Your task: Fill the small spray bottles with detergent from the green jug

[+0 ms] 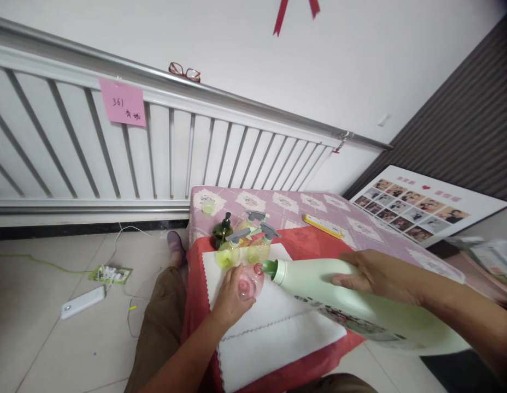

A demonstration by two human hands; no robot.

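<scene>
My left hand (231, 299) is closed round a small clear pink bottle (250, 282), tilted so its mouth points right. My right hand (368, 275) grips a large pale green detergent jug (384, 322) by its handle, the jug lying nearly on its side. The jug's green spout (270, 268) meets the pink bottle's mouth; I cannot make out any liquid passing. Just beyond stand clear spray bottles with grey trigger heads, among them a yellowish one (228, 257) and another (258, 251). A dark green pump bottle (222, 232) is beside them.
A white cloth (273, 333) lies over a red cloth (314, 245) on the table with a purple patterned cover (273, 204). A yellow packet (324, 225) lies farther back. On the floor are a power strip (110, 274) with cables and a white power bank (83, 302).
</scene>
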